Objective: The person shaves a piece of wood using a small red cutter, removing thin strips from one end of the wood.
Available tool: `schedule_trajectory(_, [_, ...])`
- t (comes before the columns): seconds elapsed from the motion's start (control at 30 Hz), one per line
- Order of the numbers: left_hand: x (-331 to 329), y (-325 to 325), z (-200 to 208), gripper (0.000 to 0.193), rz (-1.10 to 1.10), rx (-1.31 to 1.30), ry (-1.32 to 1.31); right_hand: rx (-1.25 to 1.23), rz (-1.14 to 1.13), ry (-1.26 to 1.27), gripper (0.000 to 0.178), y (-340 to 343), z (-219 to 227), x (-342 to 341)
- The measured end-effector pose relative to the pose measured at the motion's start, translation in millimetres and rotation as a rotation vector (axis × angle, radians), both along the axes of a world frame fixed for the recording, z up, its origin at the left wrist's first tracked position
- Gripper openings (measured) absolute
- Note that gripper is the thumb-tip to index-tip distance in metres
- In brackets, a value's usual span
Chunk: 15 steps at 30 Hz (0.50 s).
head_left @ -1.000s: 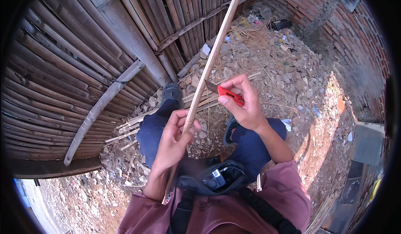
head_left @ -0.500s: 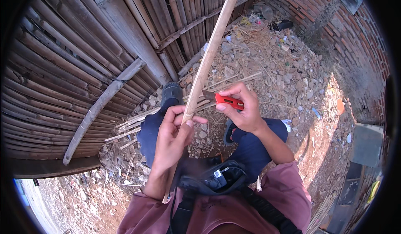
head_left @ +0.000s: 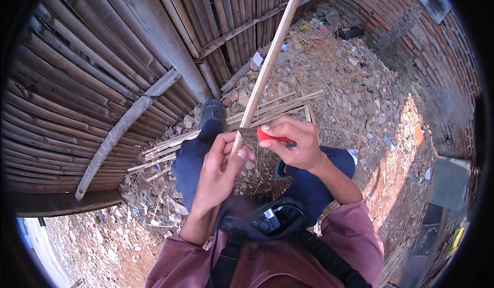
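Observation:
A long, pale bamboo strip (head_left: 267, 64) runs from my left forearm up to the top of the view. My left hand (head_left: 218, 172) is closed around its lower part, with the thumb along one side. In my right hand (head_left: 297, 143) is a red utility knife (head_left: 272, 136), gripped between thumb and fingers. Its dark blade points left and meets the strip just above my left fingers. The strip's lower end is partly hidden behind my left hand and wrist.
Several loose bamboo strips (head_left: 164, 153) lie on the rubble by my feet. A bamboo slat wall (head_left: 87, 77) rises at left, and a brick wall (head_left: 411, 28) at right. An open black bag (head_left: 262, 220) sits at my waist. Litter and straw (head_left: 319, 56) cover the ground ahead.
The knife has moved slightly left and down, so its blade now touches the strip. The bamboo strip has turned a little, showing an edge, and its top has shifted right.

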<state>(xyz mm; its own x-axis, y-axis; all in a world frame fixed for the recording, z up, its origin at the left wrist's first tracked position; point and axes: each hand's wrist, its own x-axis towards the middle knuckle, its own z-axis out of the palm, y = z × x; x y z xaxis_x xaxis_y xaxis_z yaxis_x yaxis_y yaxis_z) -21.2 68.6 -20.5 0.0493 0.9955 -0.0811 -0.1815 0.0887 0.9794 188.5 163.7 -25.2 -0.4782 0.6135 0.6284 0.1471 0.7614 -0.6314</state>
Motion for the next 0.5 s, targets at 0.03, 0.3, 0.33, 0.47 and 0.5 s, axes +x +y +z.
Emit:
schedule_trajectory(0.03, [0,-1,0,0.023,0.006,-0.013,-0.031,0.017,-0.002,-0.013,0.023,-1,1,-1])
schedule_trajectory(0.3, [0,-3,-4,0.033,-0.014,0.015,-0.018,0.107,-0.01,-0.058,0.021,-2,-7,-6])
schedule_trajectory(0.33, [0,-3,-5,0.036,-0.008,0.021,-0.017,0.121,-0.012,-0.059,0.021,-3,-7,-7])
schedule_trajectory(0.47, [-4,-6,-11,0.043,-0.009,0.03,-0.009,0.166,-0.021,-0.078,0.023,-6,-6,-9])
schedule_trajectory(0.5, [-5,-6,-13,0.043,-0.012,0.04,0.004,0.175,-0.026,-0.086,0.023,-7,-7,-9])
